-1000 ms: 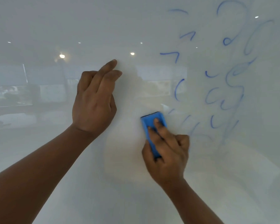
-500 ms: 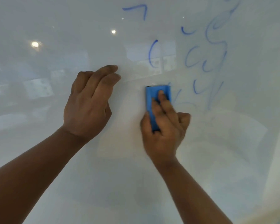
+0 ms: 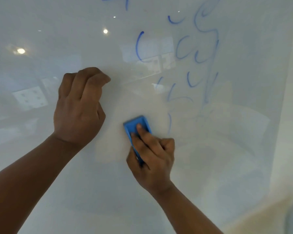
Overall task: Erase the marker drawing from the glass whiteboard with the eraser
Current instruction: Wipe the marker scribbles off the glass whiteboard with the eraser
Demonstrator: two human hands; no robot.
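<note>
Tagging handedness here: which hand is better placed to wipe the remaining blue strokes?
Right. The right hand already holds the eraser just below-left of the blue strokes; the left hand holds nothing, farther left.

A blue block eraser (image 3: 137, 125) lies flat against the glossy white glass whiteboard (image 3: 227, 149), tilted slightly left, low and near the board's middle. Blue marker drawing (image 3: 198, 48), loose curls and hooks, fills the upper right of the board; the strokes nearest the eraser are faint and smeared.
</note>
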